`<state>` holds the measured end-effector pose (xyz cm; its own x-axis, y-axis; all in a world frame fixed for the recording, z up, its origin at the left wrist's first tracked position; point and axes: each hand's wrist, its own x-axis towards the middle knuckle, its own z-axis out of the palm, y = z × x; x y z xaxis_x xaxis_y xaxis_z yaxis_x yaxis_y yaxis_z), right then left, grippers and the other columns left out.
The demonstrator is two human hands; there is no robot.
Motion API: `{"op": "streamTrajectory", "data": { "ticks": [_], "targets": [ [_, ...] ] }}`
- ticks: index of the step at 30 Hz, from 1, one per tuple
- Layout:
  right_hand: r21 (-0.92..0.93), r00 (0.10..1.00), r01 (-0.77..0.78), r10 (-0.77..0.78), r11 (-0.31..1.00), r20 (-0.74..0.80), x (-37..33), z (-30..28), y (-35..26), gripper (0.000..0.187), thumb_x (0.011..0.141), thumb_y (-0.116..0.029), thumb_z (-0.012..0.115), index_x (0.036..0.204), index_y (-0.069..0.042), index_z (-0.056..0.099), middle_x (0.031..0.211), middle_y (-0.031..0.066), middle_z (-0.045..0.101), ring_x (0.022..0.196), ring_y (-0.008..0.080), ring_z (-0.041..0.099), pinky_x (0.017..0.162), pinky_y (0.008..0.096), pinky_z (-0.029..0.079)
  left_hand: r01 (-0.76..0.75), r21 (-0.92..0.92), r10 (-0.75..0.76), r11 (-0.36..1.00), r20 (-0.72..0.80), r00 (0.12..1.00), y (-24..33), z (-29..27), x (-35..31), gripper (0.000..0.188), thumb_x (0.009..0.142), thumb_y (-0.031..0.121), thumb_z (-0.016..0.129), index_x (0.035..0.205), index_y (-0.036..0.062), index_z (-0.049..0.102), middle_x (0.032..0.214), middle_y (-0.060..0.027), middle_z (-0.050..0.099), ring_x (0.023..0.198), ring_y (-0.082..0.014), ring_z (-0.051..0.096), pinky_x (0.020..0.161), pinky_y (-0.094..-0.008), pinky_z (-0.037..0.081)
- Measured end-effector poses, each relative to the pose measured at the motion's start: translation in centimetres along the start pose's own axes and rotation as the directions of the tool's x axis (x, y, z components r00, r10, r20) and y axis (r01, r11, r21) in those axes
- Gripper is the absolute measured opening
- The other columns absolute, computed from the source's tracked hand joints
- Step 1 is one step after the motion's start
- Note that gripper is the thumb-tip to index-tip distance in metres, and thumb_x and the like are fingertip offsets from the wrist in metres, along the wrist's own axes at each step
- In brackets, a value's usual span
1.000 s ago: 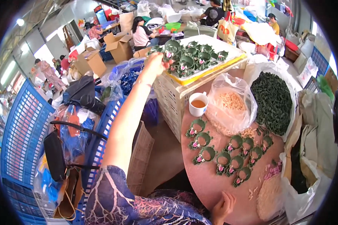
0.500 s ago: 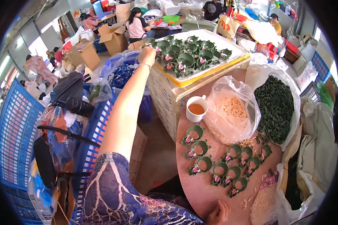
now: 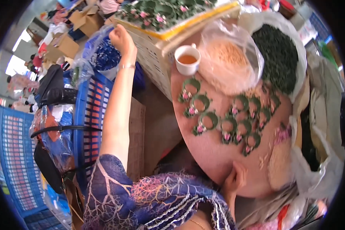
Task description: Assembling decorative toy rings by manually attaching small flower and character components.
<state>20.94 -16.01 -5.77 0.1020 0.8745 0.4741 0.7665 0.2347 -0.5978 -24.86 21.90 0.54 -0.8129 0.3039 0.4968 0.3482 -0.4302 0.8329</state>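
My left hand is raised beside the tray on the stacked crates, closed in a fist. No object sticks out of it. On the tray, with its yellow edge, stand several green ring-shaped pieces with small pink flowers. My right hand rests at the near edge of the round pinkish table, fingers curled in; whatever may be under them is hidden. More green rings with pink flowers lie in two groups on the table, farther from me than that hand.
A white cup of brown liquid stands by a clear bag of pale pieces. A sack of dark green pieces is at the right. Pale bits and pink bits lie near the right edge. Blue baskets stand on the left.
My left hand has come away from the tray's left corner, back toward me. The view has tilted down, so the tray sits higher in it. My right hand stays at the table edge.
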Motion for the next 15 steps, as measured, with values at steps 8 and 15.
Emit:
{"op": "streamTrajectory", "data": {
  "ticks": [8, 15],
  "targets": [
    [0.069, 0.986, -0.152, 0.156, 0.986, -0.053, 0.0, 0.2, 0.3, 0.016, 0.084, 0.009, 0.060, 0.096, 0.000, 0.067, 0.094, 0.0153, 0.067, 0.089, 0.0296, 0.065, 0.080, 0.0360, 0.050, 0.277, 0.001, -0.264, 0.961, 0.301, 0.916, 5.7, -12.1, -21.6, 0.021, 0.094, 0.017, 0.063, 0.105, 0.0008, 0.054, 0.095, -0.0013, 0.055, 0.088, -0.0080, 0.051, 0.079, -0.0227, 0.043],
    [0.182, 0.965, -0.203, 0.228, 0.962, -0.130, -0.8, 0.2, 0.6, 0.015, 0.085, 0.009, 0.061, 0.095, 0.001, 0.067, 0.095, 0.0147, 0.068, 0.089, 0.0262, 0.065, 0.079, 0.0317, 0.051, -0.213, 0.224, 0.033, 0.951, 0.614, 0.789, 11.3, -17.0, -29.8, 0.023, 0.087, 0.014, 0.070, 0.101, 0.0013, 0.058, 0.094, -0.0046, 0.059, 0.086, -0.0141, 0.055, 0.078, -0.0278, 0.045]
  ]
}}
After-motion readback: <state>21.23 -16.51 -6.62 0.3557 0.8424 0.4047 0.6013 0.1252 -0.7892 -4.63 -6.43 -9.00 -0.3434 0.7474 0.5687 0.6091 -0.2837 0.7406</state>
